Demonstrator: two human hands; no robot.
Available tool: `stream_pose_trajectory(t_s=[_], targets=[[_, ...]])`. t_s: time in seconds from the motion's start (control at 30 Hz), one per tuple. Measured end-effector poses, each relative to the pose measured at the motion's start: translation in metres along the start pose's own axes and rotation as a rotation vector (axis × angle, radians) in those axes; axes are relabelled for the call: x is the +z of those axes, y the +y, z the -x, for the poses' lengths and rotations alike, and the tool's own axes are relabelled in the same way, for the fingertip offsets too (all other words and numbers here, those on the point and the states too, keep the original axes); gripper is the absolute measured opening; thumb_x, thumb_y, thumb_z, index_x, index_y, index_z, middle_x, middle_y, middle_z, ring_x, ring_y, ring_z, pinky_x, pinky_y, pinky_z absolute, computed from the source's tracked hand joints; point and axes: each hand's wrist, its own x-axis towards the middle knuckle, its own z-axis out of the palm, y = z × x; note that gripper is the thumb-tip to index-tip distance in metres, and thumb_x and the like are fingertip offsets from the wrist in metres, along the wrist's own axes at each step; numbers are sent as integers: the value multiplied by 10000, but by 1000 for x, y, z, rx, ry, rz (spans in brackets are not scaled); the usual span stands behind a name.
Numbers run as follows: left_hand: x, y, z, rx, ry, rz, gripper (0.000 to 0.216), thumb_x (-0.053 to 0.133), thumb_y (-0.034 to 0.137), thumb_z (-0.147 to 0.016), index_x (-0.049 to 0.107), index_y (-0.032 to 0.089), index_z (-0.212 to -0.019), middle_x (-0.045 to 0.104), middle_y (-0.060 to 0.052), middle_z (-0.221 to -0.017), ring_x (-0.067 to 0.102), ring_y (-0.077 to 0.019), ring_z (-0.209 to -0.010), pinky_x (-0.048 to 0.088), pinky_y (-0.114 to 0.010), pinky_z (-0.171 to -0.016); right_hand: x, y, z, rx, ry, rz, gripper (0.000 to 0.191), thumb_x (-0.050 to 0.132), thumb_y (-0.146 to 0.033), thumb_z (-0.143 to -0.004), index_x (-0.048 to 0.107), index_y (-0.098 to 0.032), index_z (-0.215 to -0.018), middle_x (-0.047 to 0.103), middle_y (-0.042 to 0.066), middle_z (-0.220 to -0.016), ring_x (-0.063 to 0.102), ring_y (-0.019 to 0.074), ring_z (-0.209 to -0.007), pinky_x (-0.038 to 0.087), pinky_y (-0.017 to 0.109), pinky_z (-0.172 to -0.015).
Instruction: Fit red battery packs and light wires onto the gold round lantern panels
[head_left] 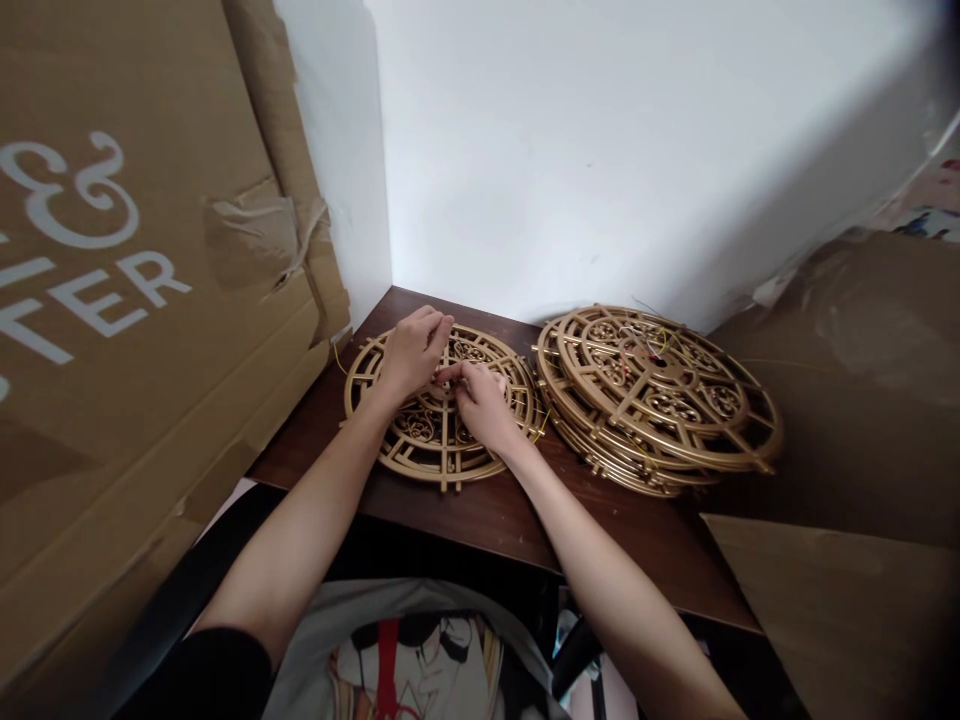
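Note:
A round gold openwork panel (445,462), with ring bars, spokes and scrollwork, lies flat in front of me. My left hand (415,353) is over its upper middle, fingers curled and pressed together. From the lower right, my right hand (482,402) reaches to the hub, its thumb and forefinger pinched close beside the left fingers. A tiny reddish bit shows between the hands, too small to name; whatever the fingertips hold is hidden. Thin yellow wire (338,357) sticks out at the panel's left edge.
On the right stands a tilted stack of similar gold panels (660,400), with loose thin wires on top. Both rest on a dark brown wooden table (480,525). A large cardboard box (150,330) rises at left, and more cardboard (840,400) at right. A white wall (525,170) stands behind.

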Motion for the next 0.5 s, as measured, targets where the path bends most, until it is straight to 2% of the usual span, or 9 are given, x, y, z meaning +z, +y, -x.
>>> stream_pose_trajectory(t_s=[0.27,0.5], targets=[[0,0,0,35,5,61,393,373,338,-969,445,191,-611,499,-16,-665,472,-136,-635,368,-305,-641,-2,0,0,5,4,-11,342,411,-9,-717,601,-227,-901,672,13,-1032,512,225,-1029,248,432,-959],[1,-1,0,52,-15,106,389,369,333,-969,450,190,-616,492,-14,-657,467,-136,-619,363,-300,-617,-3,-1,3,-68,-99,-32,294,450,-14,-710,603,-222,-850,653,23,-1108,475,235,-1134,221,451,-986]])
